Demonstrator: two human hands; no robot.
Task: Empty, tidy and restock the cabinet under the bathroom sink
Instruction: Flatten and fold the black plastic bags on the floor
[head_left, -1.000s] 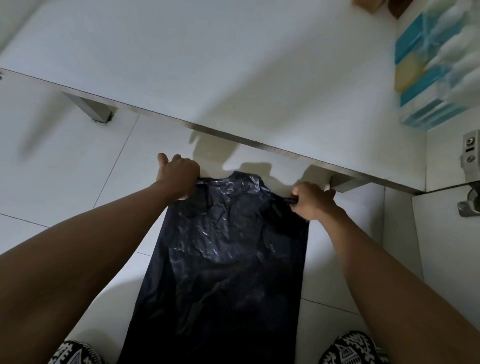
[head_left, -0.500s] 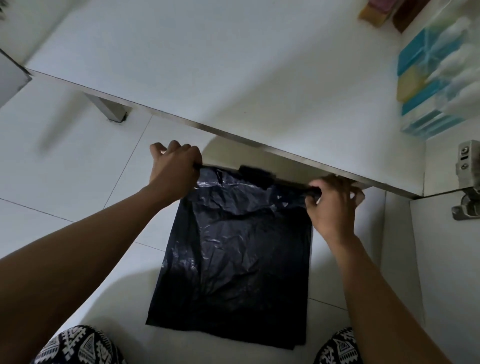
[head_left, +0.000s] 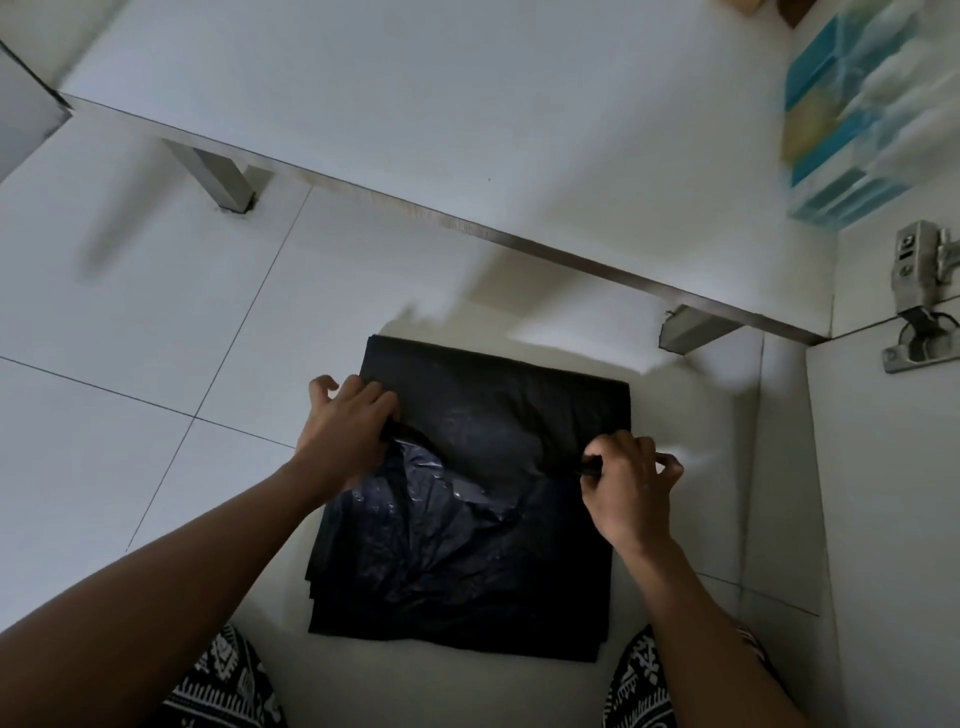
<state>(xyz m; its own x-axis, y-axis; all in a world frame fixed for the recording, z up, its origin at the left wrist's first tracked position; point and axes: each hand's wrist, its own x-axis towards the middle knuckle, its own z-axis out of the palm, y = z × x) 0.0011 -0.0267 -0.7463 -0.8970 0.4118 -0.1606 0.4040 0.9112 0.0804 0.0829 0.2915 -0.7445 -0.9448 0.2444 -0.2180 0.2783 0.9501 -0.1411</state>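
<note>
Both hands pinch the crinkled black plastic bin bag (head_left: 467, 519): left hand (head_left: 345, 426) and right hand (head_left: 626, 480) folding its far edge nearward, flat on the white floor tiles (head_left: 130, 338), keeping the fold square.

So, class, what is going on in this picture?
A person kneels on the white tiled floor in front of an open cabinet, folding a black plastic bag. The left hand and right hand each pinch one end of the bag's upper edge and bring it over the lower part. The far half already lies flat. A blurred blue package sits inside the cabinet.
</note>
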